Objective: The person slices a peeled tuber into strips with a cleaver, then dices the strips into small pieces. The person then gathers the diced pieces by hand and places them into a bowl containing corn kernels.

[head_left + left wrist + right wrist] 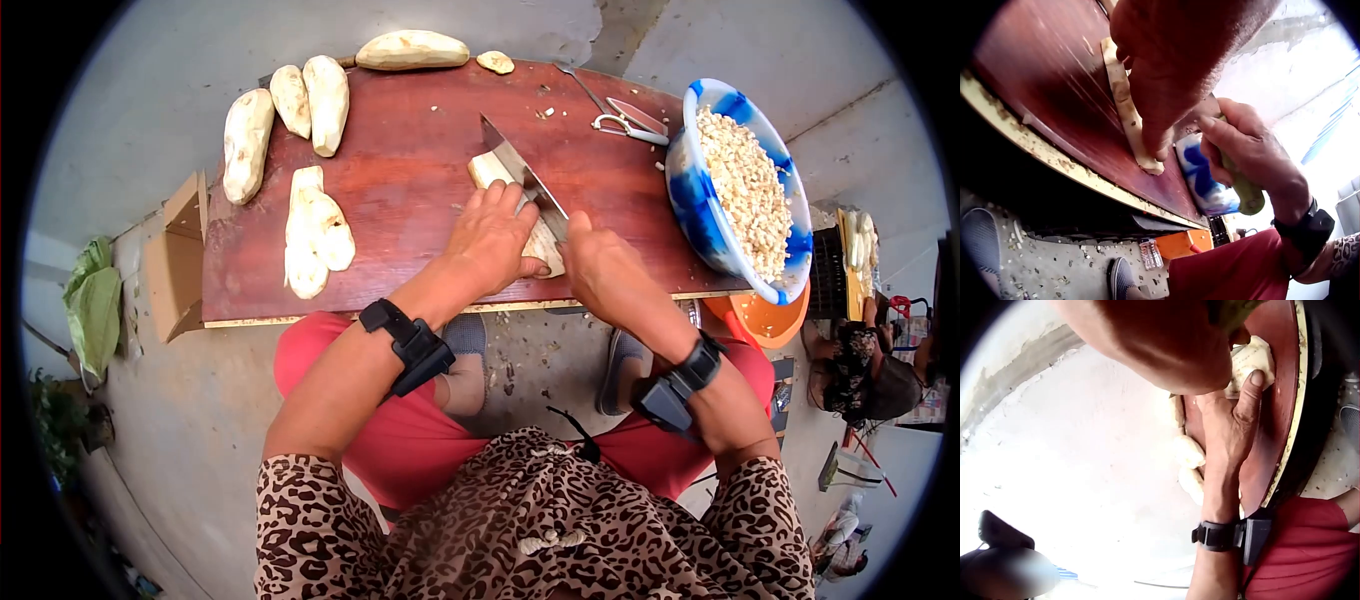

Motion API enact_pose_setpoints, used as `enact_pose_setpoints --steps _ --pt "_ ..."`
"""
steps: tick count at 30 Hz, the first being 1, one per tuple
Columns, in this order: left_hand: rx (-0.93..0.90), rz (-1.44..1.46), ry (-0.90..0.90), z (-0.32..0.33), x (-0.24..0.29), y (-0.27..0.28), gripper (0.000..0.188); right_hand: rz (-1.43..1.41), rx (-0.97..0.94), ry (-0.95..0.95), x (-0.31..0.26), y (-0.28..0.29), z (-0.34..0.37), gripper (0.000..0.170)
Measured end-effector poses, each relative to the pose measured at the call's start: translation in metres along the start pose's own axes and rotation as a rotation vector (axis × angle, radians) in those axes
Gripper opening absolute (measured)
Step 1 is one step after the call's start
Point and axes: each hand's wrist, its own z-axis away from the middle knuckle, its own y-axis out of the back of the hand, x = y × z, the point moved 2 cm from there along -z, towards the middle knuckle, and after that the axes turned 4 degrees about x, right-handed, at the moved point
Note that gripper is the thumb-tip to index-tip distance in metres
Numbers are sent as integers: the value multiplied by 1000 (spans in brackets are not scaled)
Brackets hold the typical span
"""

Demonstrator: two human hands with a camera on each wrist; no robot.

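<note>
On the red tabletop point(400, 180), a cut length of peeled pale root point(545, 252) lies under my left hand point(485, 240). The fingers reach over it and the thumb holds its near end. My right hand point(605, 268) grips a wide-bladed knife point(527, 178) by its greenish handle point(1249, 192). The blade stands right against the root's right side, just beyond the left fingertips. From the left wrist view, the root point(1124, 103) shows a flat, long side. In the right wrist view, the left thumb point(1249, 394) presses on the pale root, and the knife is mostly hidden.
Whole peeled roots point(247, 148) lie along the back left edge, with flat slices point(318, 235) nearer. At the right stands a blue-and-white basin point(690, 190) of diced pieces point(745, 190). A white-handled peeler point(630, 127) lies beside it. Below is an orange bucket point(770, 318).
</note>
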Motion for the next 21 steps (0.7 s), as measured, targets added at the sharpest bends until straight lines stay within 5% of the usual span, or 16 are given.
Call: enact_pose_setpoints --steps 10,21 --pt "-25 -31 36 0 4 2 71 -26 -71 -23 -3 31 19 10" --pt "-14 -21 4 0 8 5 69 -152 21 -183 31 -14 39 24"
